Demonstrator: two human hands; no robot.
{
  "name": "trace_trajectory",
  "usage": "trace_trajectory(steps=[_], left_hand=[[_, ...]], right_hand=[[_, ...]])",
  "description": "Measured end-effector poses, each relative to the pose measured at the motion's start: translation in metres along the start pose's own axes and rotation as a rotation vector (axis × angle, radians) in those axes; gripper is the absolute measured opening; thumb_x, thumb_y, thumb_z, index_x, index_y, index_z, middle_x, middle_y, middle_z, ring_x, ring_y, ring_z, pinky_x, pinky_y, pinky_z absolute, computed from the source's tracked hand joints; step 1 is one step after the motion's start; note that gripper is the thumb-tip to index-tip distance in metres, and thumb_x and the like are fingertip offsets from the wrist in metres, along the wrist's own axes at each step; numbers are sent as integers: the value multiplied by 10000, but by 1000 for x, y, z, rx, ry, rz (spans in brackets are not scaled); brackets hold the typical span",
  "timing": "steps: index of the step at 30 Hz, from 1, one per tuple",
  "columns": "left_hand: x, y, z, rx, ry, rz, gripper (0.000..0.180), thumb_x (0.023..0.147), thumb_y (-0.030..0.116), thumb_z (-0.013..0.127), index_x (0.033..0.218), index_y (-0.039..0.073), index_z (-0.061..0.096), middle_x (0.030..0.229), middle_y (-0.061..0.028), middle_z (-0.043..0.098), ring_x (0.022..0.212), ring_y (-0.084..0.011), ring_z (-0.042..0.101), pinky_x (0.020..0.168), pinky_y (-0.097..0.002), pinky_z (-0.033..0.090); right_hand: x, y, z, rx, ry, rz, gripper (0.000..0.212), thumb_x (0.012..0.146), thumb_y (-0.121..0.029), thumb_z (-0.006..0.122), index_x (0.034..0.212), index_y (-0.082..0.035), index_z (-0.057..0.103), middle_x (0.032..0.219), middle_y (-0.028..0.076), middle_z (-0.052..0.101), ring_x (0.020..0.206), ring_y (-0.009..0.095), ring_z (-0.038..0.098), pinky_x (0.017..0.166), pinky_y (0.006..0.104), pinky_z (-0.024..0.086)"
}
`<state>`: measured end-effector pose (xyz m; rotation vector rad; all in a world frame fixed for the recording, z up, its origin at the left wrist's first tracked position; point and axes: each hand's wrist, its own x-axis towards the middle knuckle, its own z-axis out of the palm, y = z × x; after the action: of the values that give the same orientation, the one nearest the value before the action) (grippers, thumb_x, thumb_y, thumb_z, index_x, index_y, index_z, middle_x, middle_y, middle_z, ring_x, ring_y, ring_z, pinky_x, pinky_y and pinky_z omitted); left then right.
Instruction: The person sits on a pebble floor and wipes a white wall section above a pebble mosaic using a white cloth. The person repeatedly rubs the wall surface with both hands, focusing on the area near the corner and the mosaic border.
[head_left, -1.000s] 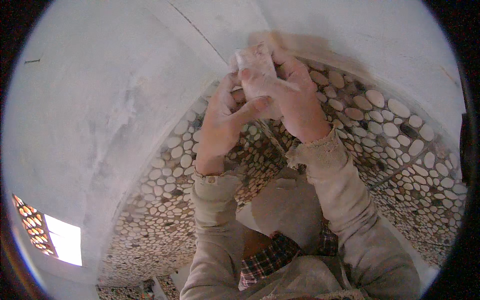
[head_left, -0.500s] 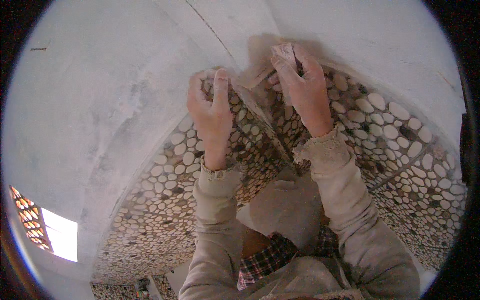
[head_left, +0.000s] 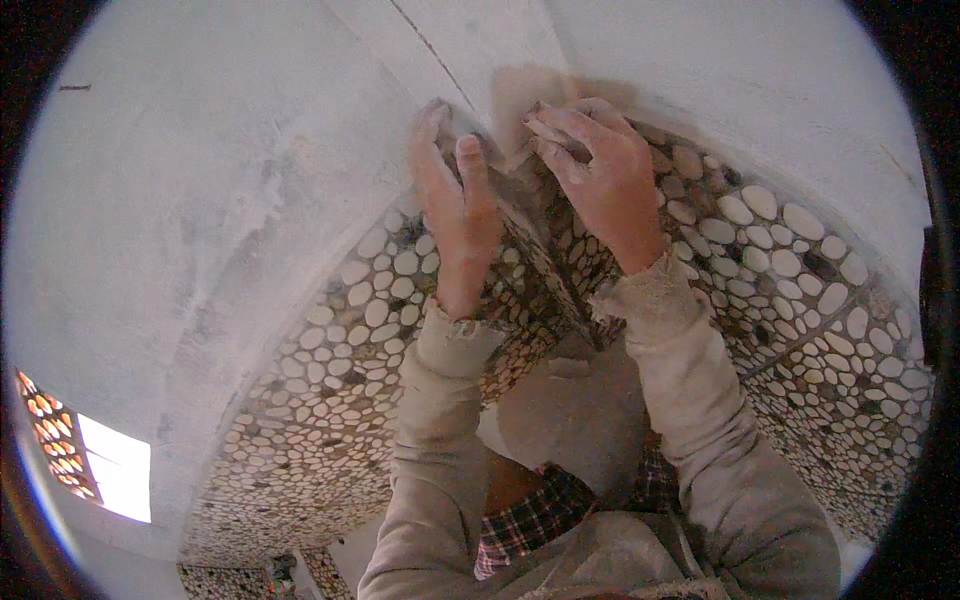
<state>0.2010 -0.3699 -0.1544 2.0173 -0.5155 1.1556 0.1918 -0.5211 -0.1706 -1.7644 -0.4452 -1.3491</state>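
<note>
My left hand point(head_left: 462, 195), coated in pale dust, is at the white wall just left of the corner seam. Its fingers are raised and curved, with the thumb apart from them; nothing shows clearly between them. Right of the corner, at the top edge of the pebble-covered wall point(head_left: 760, 235), my right hand point(head_left: 605, 175) is bent with thumb and fingers drawn together. Only slightly visible in its fingers is a small, flat, dusty piece whose kind I cannot make out. Both hands are close to the corner where the smooth plaster point(head_left: 515, 125) meets the pebbles.
A smooth whitish wall point(head_left: 200, 220) with grey smudges curves across the left. Small pale and dark pebbles cover the lower walls on both sides of the corner ridge point(head_left: 545, 265). A bright opening point(head_left: 115, 470) is at lower left. A pale grey form point(head_left: 570, 415) is between my forearms.
My left hand has moved right, toward the corner, and its fingers have straightened somewhat. My right hand has turned and dipped slightly, so the flat piece in it shows less.
</note>
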Motion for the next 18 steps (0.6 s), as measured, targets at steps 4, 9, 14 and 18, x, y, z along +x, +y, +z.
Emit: trace_trajectory(steps=[4,9,14,18], left_hand=[[-14,-36,29,-263,2,107,550,1018,323,360,1391,-81,336,1455,-258,342,1351,-396,326,1126,-441,233],[-31,-44,35,-270,-33,105,640,1027,385,310,1418,-120,256,1489,-299,265,1404,-416,237,1146,-445,198],[-27,-39,37,-295,9,230,658,1026,401,302,1424,-119,242,1494,-299,255,1403,-414,241,1145,-437,204],[-29,-41,44,-340,37,201,674,1021,422,302,1420,-119,254,1487,-304,266,1394,-417,262,1139,-435,217]], right_hand=[[-8,-4,9,-67,-16,21,187,797,-136,710,974,-79,702,966,93,660,861,281,640,737,363,524],[-14,-26,15,-186,14,6,180,818,-235,659,971,-147,697,981,86,620,858,304,623,693,419,535],[-9,-24,16,-230,57,-29,154,804,-150,695,945,-89,705,954,83,619,803,275,634,690,377,520],[-13,-29,17,-275,40,-20,141,802,-145,692,933,-95,710,932,86,623,784,275,631,670,384,516]])
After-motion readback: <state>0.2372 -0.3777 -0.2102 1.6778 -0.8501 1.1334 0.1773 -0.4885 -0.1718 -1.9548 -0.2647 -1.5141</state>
